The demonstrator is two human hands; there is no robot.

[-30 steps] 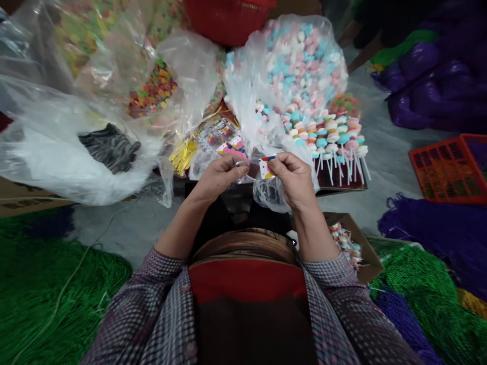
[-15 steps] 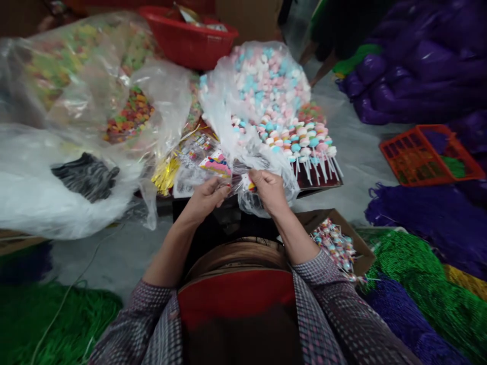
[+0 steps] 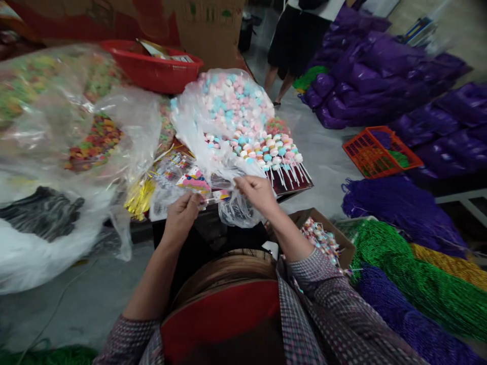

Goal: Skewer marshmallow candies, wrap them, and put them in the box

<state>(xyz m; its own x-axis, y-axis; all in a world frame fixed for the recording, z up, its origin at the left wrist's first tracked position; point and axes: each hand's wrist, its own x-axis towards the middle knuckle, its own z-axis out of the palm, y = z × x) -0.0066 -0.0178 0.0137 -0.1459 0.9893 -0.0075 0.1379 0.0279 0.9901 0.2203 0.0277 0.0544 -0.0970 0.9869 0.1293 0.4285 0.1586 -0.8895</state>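
Low over the table's near edge, my left hand [image 3: 181, 217] is closed, pinching one end of a small clear plastic bag with coloured print [image 3: 220, 195]. My right hand [image 3: 255, 193] is at the bag's other side, thumb and fingers pressed together; what lies between them is too small to make out. Just behind my hands lie flat printed bags [image 3: 193, 182] with pink and yellow patterns. Beyond my right hand are rows of marshmallow sticks [image 3: 279, 152], their white sticks pointing towards me. A big clear bag of pastel marshmallows [image 3: 236, 99] stands behind them.
Gold twist ties [image 3: 140, 197] and a big bag of gummy candy [image 3: 93, 142] are at left. A red basin [image 3: 152, 68] stands behind. At right on the floor are a carton of wrapped sweets [image 3: 323, 238], an orange crate [image 3: 367, 154] and green strands [image 3: 403, 268]. A person [image 3: 294, 43] stands beyond.
My hands have moved apart, and the small printed bag has slid away from my right fingertips towards my left hand. The view has shifted right and up, showing more of the standing person.
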